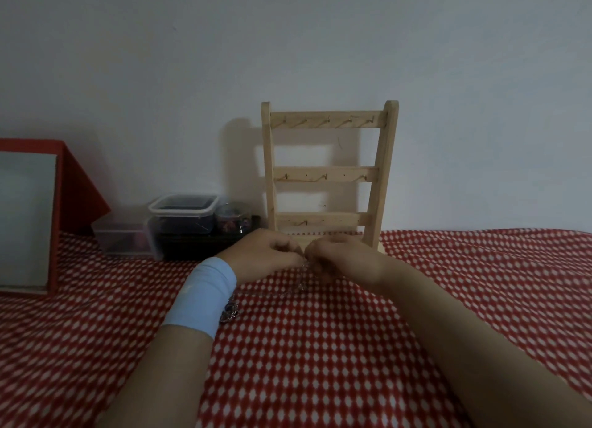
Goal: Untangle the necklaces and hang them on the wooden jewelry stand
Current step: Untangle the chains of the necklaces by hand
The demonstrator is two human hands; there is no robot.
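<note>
Left hand [266, 254], right hand [340, 261] pinch necklaces [302, 285]; chain faint, fingertips hidden.

Two hands: left hand [266, 254], right hand [336, 258]

One wristband [200, 296], pale blue

One wooden jewelry stand [330, 174]: two uprights, three rails. Hooks counted: five on the top rail, three on the middle rail, one made out on the bottom rail; the rest of that rail is too dim to count

The necklaces [302, 280] are fine chain, number cannot be told; one bunched pendant cluster [229, 312]

Three clear plastic containers: one square tub [182, 216], one round jar [232, 219], one flat box [121, 240]

One red box [80, 184]

One patterned cloth [320, 347]
</note>
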